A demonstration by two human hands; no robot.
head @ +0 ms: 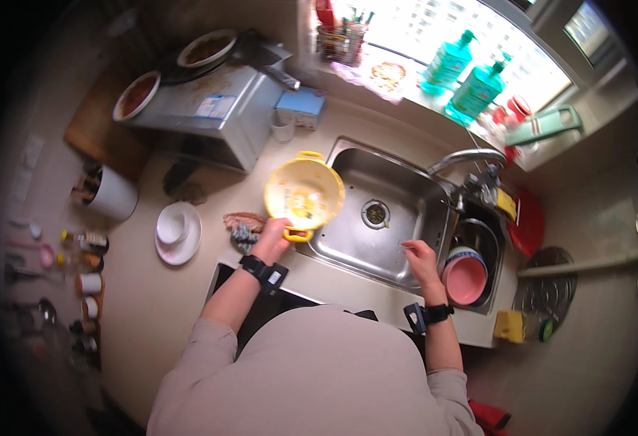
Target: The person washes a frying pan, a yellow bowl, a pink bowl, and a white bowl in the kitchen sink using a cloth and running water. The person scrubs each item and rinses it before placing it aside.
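My left hand [275, 235] grips the near side of a yellow two-handled bowl [303, 193], by its lower handle. The bowl overlaps the left rim of the stainless steel sink [389, 245], and its inside faces up with a printed pattern. Over the sink's near right part, my right hand [421, 260] hangs with bent fingers and holds nothing that I can see. Food scraps lie in the drain strainer [375, 214]. A pink bowl [465, 280] stands in the smaller basin, right of my right hand. Crumpled cloths [244, 228] lie beside my left hand.
The faucet [468, 158] arches at the sink's back right. A white bowl on a plate [191, 246] stands at left, beyond it a utensil holder [113, 193]. A metal-cased appliance [242, 117] carries dishes. Green pump bottles [474, 92] line the windowsill; a yellow sponge [509, 326] lies at right.
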